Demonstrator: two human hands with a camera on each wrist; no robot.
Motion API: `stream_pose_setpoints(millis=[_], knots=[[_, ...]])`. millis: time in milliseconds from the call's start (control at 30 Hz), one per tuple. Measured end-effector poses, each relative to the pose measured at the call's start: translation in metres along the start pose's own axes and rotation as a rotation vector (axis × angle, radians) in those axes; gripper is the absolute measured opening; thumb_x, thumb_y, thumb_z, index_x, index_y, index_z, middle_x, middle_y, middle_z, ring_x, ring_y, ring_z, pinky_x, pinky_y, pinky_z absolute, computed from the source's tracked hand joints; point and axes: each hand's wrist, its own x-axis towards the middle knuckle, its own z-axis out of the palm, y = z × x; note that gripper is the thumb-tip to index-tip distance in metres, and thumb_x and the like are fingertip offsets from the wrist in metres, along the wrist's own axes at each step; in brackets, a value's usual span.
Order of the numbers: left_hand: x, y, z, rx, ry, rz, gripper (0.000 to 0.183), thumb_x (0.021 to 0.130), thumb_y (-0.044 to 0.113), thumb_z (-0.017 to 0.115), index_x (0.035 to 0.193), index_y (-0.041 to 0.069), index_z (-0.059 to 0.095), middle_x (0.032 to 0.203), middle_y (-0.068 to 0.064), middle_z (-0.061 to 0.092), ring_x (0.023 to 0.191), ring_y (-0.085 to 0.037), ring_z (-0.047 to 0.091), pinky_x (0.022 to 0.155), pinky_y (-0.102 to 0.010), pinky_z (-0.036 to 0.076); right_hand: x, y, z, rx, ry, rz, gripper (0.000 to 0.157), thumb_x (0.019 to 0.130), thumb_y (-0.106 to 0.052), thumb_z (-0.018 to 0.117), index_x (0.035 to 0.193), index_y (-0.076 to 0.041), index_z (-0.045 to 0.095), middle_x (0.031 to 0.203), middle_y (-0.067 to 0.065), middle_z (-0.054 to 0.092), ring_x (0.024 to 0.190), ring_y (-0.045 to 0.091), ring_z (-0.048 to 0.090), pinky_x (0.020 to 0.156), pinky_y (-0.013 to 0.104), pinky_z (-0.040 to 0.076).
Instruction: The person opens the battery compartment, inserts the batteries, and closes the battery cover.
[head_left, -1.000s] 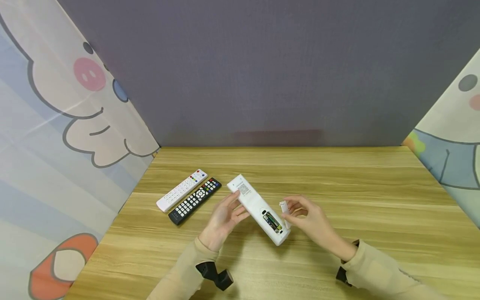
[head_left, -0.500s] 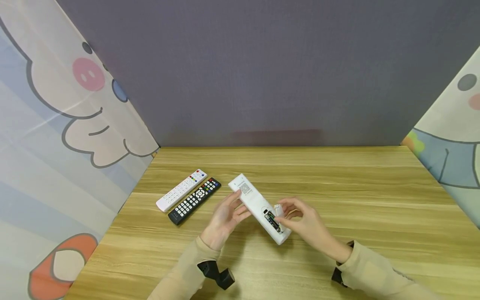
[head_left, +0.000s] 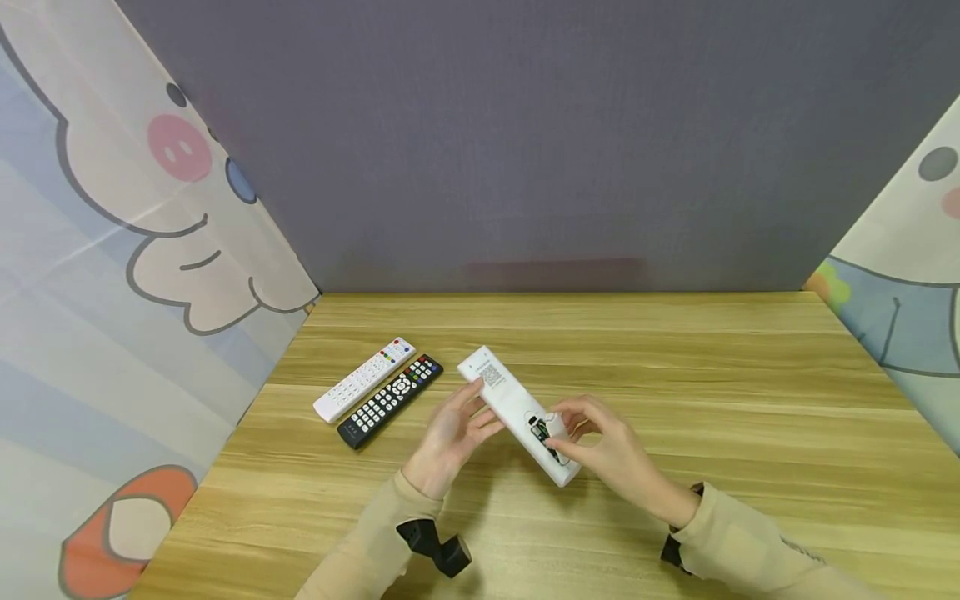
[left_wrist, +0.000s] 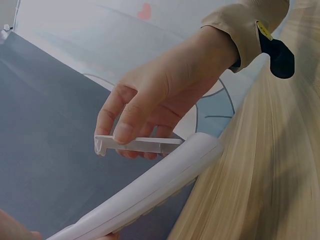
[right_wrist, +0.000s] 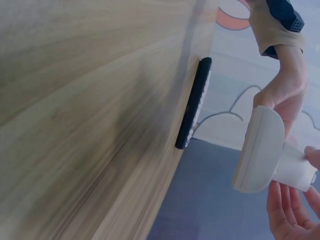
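My left hand [head_left: 447, 437] grips a white remote control [head_left: 513, 408] by its side, back face up, above the table. Near its lower end the battery compartment [head_left: 542, 431] lies uncovered, with dark and green batteries partly showing. Between thumb and fingers, my right hand [head_left: 606, 442] pinches the white battery cover [head_left: 556, 425]. In the left wrist view the cover [left_wrist: 145, 144] stands at an angle to the remote [left_wrist: 150, 187], its far end right at the remote's end. The right wrist view shows the cover [right_wrist: 295, 167] rising off the remote's back.
Left of my hands, a white remote [head_left: 363, 380] and a black remote [head_left: 390, 402] lie side by side on the wooden table [head_left: 675, 350]. A grey panel [head_left: 555, 150] stands behind the table, and cartoon-printed cloth [head_left: 90, 275] hangs at the sides.
My right hand has moved left with the battery cover, from beside the remote to over the battery compartment, which is now partly hidden. The left hand and the remote have hardly shifted.
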Motion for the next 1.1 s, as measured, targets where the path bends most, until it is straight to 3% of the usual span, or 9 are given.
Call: stream_pose_setpoints(millis=[367,567,833,1100], knots=[[0.0000,0.0008,0.0016,0.000,0.004,0.002,0.039,0.092,0.014,0.045,0.127,0.000,0.034,0.109,-0.014,0.047,0.089,-0.027,0.059,0.091,-0.045,0.043,0.0008,0.0012,0.0019,-0.053,0.004,-0.081,0.044,0.058,0.005,0.076,0.097,0.004,0.057,0.079,0.006,0.056,0.069,0.016,0.053,0.055,0.025,0.052],[-0.0006,0.0011,0.0018,0.010,0.004,0.002,0.041,0.091,0.015,0.047,0.127,0.000,0.035,0.110,-0.015,0.047,0.091,-0.027,0.058,0.091,-0.045,0.043,0.0020,-0.0006,0.0011,-0.085,-0.003,-0.116,0.045,0.058,0.001,0.077,0.099,0.000,0.059,0.080,0.002,0.056,0.067,0.012,0.053,0.056,0.022,0.052],[-0.0022,-0.0003,0.0003,0.009,-0.005,0.008,0.037,0.092,0.014,0.045,0.125,0.000,0.035,0.105,-0.012,0.051,0.087,-0.025,0.059,0.090,-0.044,0.045,0.0018,0.0018,-0.0007,-0.143,-0.084,-0.117,0.041,0.064,-0.008,0.076,0.103,-0.006,0.060,0.087,-0.004,0.057,0.073,0.006,0.053,0.061,0.019,0.051],[-0.0030,-0.0006,0.0001,-0.004,-0.013,0.003,0.039,0.092,0.014,0.046,0.126,0.001,0.034,0.109,-0.013,0.048,0.089,-0.027,0.059,0.091,-0.045,0.044,0.0010,0.0048,-0.0012,-0.181,-0.155,-0.103,0.040,0.068,-0.012,0.074,0.106,-0.008,0.061,0.094,-0.002,0.053,0.079,0.010,0.053,0.060,0.022,0.052]])
